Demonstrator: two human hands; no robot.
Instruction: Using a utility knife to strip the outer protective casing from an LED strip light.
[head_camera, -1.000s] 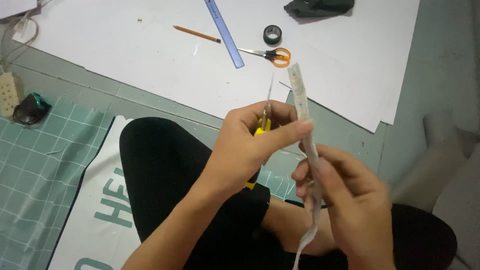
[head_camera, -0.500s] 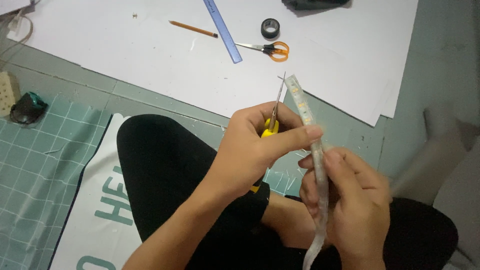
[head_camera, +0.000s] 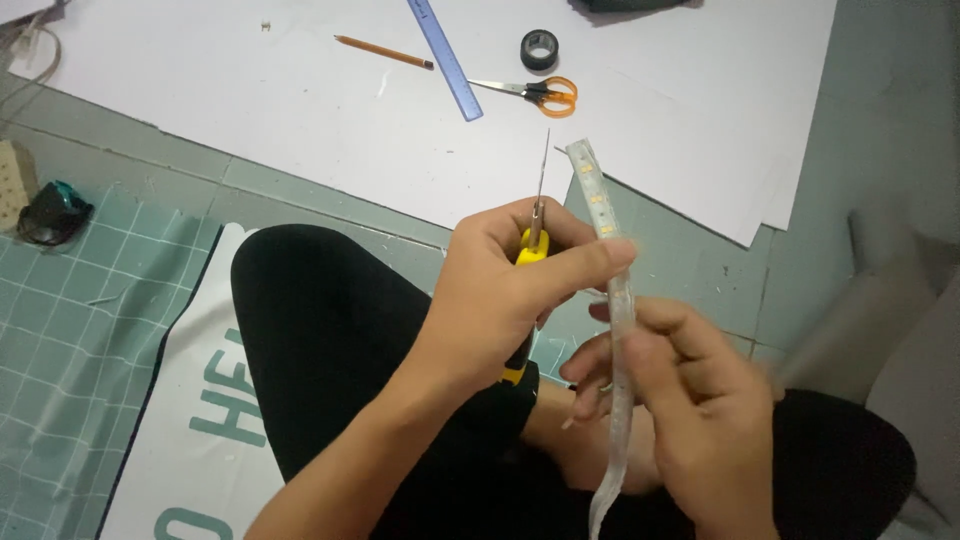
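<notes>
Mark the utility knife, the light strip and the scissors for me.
utility knife (head_camera: 531, 248): head view, on the yellow handle top showing between the fingers.
light strip (head_camera: 596, 192): head view, on its upper clear section.
scissors (head_camera: 552, 95): head view, on the orange handle loops.

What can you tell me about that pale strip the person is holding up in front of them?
The strip is long, narrow and flexible, like a translucent whitish sleeve with small yellow squares spaced along its upper part. Its top end stands nearly upright, cut off square, over the tiled floor near the white sheets. The left hand, which also holds a yellow-handled utility knife with its thin blade extended upward, presses a finger against the strip's middle. The right hand grips it lower down. Its tail hangs limp toward the lap.
</notes>
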